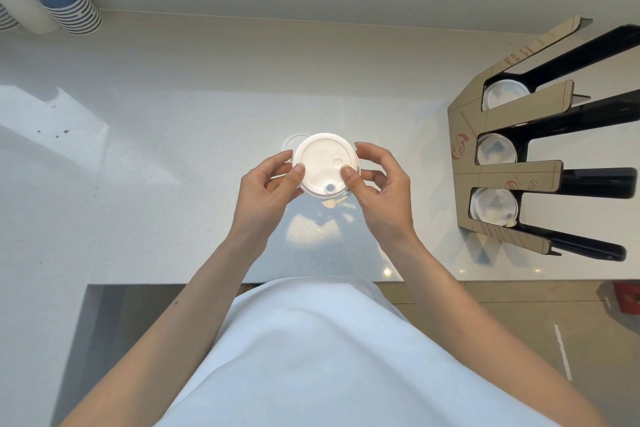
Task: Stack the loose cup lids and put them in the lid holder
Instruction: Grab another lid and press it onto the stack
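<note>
White speckled stone counter (145, 184) fills the view, with stacked blue paper cups (74, 7) at the far left corner. Both hands hold a round white plastic cup lid (325, 163) above the counter; it seems to be a small stack, but I cannot count the lids. The left hand (273, 184) and the right hand (377, 184) pinch its rim narrowly, thumbs on top. Another thin white lid (289, 144) lies on the counter, partly hidden behind the held one. At the right stands the brown cardboard and black lid holder (512, 173), well apart, its three slots already holding lids. I think the light grip may slip, so lids could fall or sit crooked.
</note>
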The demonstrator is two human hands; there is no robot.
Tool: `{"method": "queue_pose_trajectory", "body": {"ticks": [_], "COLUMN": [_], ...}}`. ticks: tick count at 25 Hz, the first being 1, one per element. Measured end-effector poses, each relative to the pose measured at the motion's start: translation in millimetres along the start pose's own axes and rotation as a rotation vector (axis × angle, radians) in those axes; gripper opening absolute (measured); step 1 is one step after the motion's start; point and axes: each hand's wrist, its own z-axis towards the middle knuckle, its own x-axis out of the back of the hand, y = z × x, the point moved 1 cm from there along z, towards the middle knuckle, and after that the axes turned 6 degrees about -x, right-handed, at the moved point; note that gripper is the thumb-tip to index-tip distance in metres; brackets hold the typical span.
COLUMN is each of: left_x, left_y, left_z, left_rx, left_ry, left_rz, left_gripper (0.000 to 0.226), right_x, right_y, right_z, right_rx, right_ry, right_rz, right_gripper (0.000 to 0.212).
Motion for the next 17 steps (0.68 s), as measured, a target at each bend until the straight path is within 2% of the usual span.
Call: {"method": "queue_pose_trajectory", "body": {"ticks": [2, 8, 15, 17], "left_x": [2.1, 12.3, 31.5, 37.7], "left_y": [-0.2, -2.1, -7.1, -8.1], "left_z": [-0.2, -3.0, -9.5, -10.7], "left_rx": [0.01, -0.004, 0.03, 0.037], "left_ry": [0.0, 0.051, 0.144, 0.194], "left_rz": [0.025, 0.055, 0.02, 0.016], "left_gripper": [0.05, 0.046, 0.033, 0.031], "right_x": [-2.3, -12.1, -31.8, -35.8], "right_y": [-1.4, -2.8, 11.7, 21.7], "right_z": [0.7, 4.3, 20.9, 37.0], "right_rx": [-0.007, -0.057, -0.057, -0.068], "right_ry": [-0.001, -0.029, -0.093, -0.092], "right_rz": [0.001, -0.056, -0.064, -0.122], "right_gripper": [0.035, 0.042, 0.028, 0.03]}}
